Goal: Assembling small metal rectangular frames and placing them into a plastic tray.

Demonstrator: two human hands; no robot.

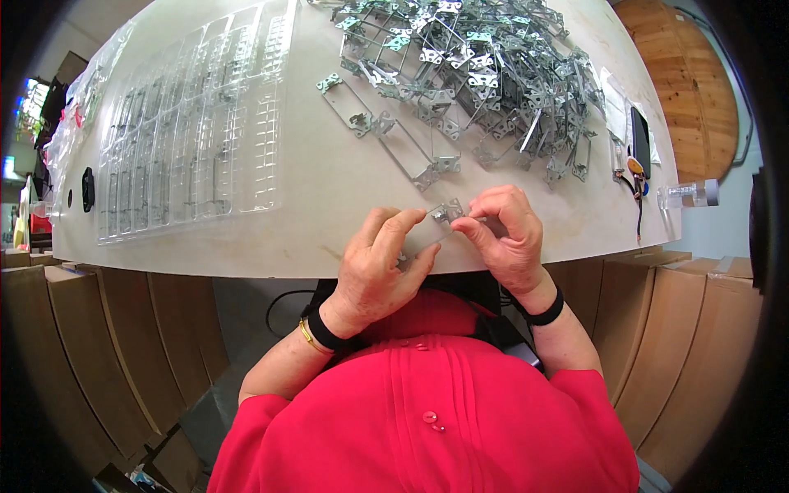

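Close to the table's near edge, a small metal bracket [442,214] with thin rods is held between both hands. My left hand [380,264] is closed round its near left part, thumb and fingers on either side. At the bracket's far right end, my right hand [508,238] pinches with thumb and forefinger; whether a smaller piece sits in that pinch is hidden. Just beyond the hands lie loose metal brackets [429,171] of the same kind, thin rods joining flat end plates. Behind them rises a large heap of silver metal brackets [493,74].
Clear plastic trays [193,131] with rows of compartments cover the table's left side. A small black object [88,190] lies at the left edge. On the right are a dark phone [640,141] and a clear bottle [689,195]. Cardboard boxes [670,345] stand below on both sides.
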